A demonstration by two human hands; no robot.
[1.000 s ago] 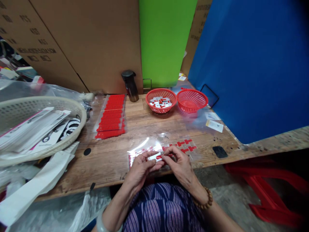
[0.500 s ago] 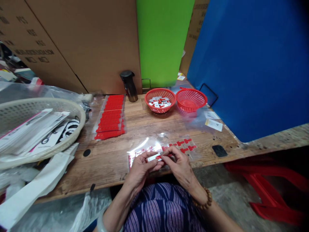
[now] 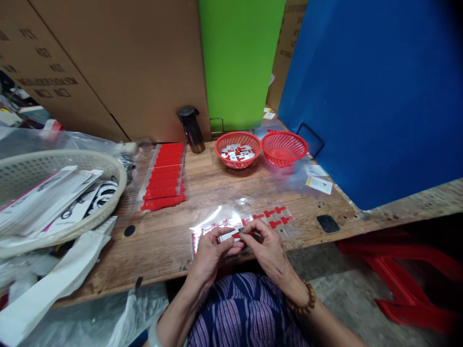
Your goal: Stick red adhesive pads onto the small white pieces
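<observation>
My left hand [image 3: 211,250] and my right hand [image 3: 265,246] meet at the near edge of the wooden table [image 3: 170,241]. Both pinch one small white and red piece [image 3: 231,235] between their fingertips. Under my hands lies a clear plastic sheet [image 3: 220,217] carrying several red T-shaped stickers [image 3: 277,216]. A stack of sheets with red stickers [image 3: 164,176] lies further back on the left. One red basket [image 3: 238,149] holds several white and red pieces; a second red basket [image 3: 284,148] beside it looks empty.
A large cream basket [image 3: 54,193] full of white packets sits at the left, with white bags below it. A dark cylinder [image 3: 189,123] stands against cardboard boxes. Green and blue panels wall the back and right. A red stool [image 3: 398,279] stands on the floor.
My hands keep working the small piece in place; the view has shifted slightly to the right, nothing else moved.
</observation>
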